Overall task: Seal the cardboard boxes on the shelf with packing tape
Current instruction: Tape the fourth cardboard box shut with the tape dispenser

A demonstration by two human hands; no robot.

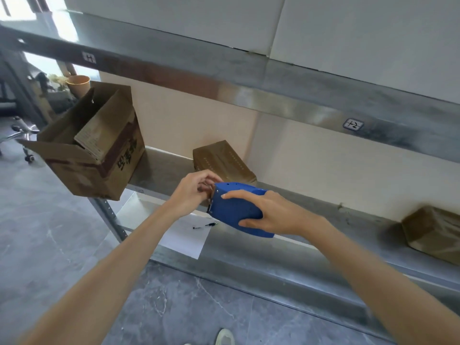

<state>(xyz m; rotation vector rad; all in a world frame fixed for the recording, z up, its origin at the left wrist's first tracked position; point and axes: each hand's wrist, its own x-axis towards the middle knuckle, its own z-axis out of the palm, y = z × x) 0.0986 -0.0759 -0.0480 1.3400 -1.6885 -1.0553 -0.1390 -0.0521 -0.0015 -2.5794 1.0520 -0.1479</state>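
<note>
My right hand (268, 212) grips a blue tape dispenser (236, 207) in front of the metal shelf (286, 250). My left hand (194, 190) is at the dispenser's left end, fingertips pinching there; the tape itself is hidden by the fingers. An open cardboard box (94, 145) with its flaps up sits at the shelf's left end, overhanging the edge. A smaller closed brown box (224, 160) lies behind my hands. Another tape-wrapped box (433, 232) rests at the far right of the shelf.
A white sheet of paper (186, 237) with a small dark pen (205, 225) on it lies on the shelf below my hands. An upper shelf (249, 70) carries large white boxes (361, 33). Grey tiled floor (49, 232) is on the left, with an office chair base (20, 135).
</note>
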